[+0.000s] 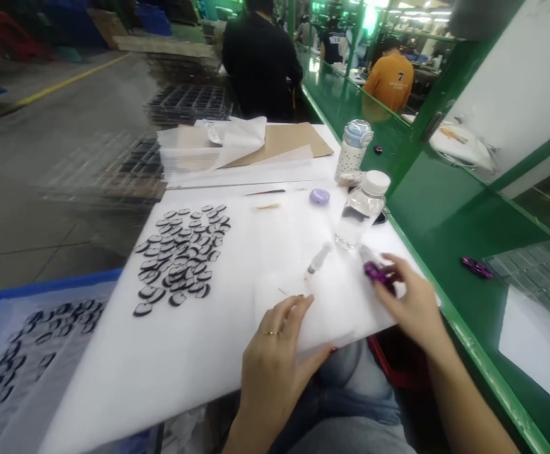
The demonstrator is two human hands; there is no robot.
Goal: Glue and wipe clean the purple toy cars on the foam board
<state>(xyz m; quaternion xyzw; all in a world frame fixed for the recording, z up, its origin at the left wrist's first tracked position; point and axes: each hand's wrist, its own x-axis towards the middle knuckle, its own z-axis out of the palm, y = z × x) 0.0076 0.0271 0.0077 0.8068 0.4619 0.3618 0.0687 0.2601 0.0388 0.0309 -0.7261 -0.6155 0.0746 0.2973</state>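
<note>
My right hand pinches a shiny purple part between thumb and fingers, over the right side of the white table. What kind of part it is I cannot make out. My left hand is at the table's front edge, thumb apart from the bent fingers, with nothing visible in it. Just beyond it lie a small translucent tube with a dark end and a short thin pin. A clear bottle with a white cap stands past the right hand.
Many small black-rimmed pieces cover the table's left; more lie in a blue-rimmed tray. Farther back are tweezers, thin sticks, a lavender case and a dotted flask. Another purple part lies on the green bench.
</note>
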